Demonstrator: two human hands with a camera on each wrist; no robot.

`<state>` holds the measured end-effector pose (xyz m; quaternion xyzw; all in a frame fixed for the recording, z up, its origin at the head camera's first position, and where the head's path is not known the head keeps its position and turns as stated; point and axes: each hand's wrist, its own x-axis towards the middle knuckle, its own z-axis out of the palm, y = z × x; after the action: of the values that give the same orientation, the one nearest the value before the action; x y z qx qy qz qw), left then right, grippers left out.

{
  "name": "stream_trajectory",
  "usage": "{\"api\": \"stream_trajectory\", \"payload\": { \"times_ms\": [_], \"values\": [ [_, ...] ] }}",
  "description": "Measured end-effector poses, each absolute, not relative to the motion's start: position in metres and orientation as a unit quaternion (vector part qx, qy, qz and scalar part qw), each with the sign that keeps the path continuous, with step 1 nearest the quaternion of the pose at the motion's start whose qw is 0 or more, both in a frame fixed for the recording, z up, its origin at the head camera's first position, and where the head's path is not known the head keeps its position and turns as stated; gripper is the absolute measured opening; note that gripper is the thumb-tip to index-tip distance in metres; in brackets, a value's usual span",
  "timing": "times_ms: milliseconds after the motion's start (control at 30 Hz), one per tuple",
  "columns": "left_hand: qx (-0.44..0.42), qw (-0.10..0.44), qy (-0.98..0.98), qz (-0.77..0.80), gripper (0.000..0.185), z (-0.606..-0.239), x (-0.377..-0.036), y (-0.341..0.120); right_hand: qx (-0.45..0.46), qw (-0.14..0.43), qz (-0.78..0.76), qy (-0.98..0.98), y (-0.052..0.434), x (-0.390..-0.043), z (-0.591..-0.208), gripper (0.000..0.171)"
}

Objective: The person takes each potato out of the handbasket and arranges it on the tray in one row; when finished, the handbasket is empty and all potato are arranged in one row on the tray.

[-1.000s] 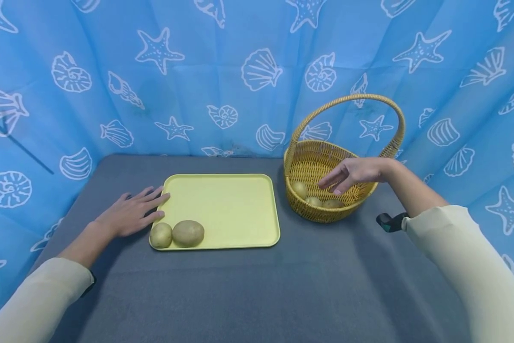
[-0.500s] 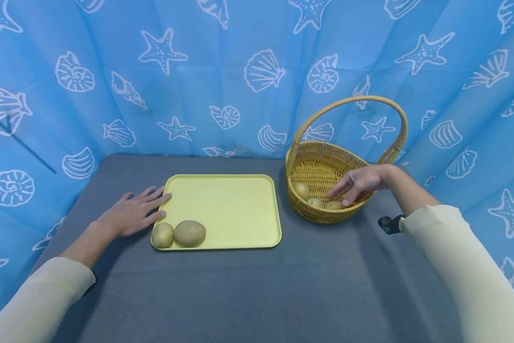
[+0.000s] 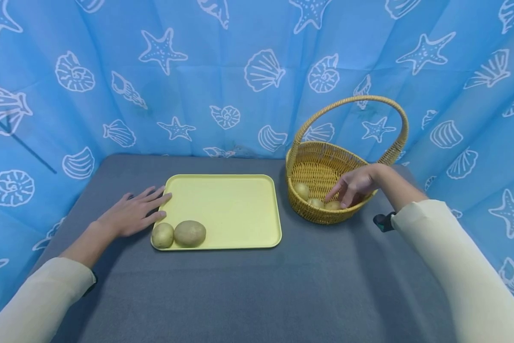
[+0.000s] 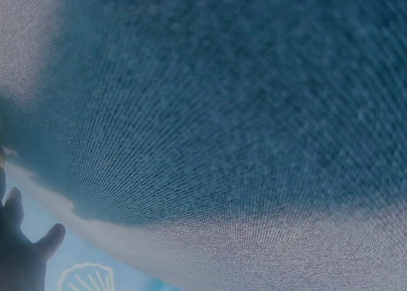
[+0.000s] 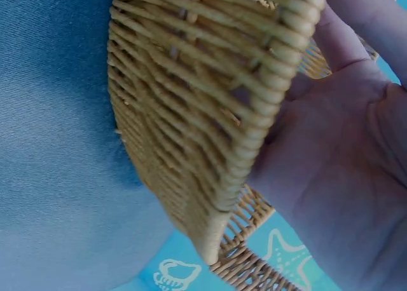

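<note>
Got an oval potato (image 3: 190,234) by near edge of yellow tray (image 3: 235,207), long axis left-right, rounder potato (image 3: 162,235) just left // got left hand (image 3: 130,215) spread loosely across left rim // got right hand (image 3: 354,183) over half-hidden potato (image 3: 332,205) inside wicker basket (image 3: 314,174), near side, can't tell if gripping, or long axis tbh // spotting two more spuds (image 3: 301,191) alongside

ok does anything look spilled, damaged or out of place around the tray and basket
Nothing stands out. The yellow tray lies flat with two potatoes at its near left corner; the wicker basket stands upright with three more visible inside. No spill or damage shows.
</note>
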<state>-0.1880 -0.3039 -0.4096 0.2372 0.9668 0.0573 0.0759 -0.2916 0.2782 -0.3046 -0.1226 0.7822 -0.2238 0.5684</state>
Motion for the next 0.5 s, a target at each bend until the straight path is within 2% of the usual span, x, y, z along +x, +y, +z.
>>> {"api": "stream_trajectory", "payload": {
  "times_ms": [200,500],
  "values": [
    [0.236,0.078,0.967,0.062,0.063,-0.411,-0.189,-0.305,-0.097,0.578,-0.217,0.78,0.271,-0.292,-0.304,0.059],
    [0.237,0.078,0.966,0.064,0.064,-0.409,-0.188,-0.305,-0.118,0.558,-0.201,0.796,0.265,-0.29,-0.302,0.056]
  ]
}}
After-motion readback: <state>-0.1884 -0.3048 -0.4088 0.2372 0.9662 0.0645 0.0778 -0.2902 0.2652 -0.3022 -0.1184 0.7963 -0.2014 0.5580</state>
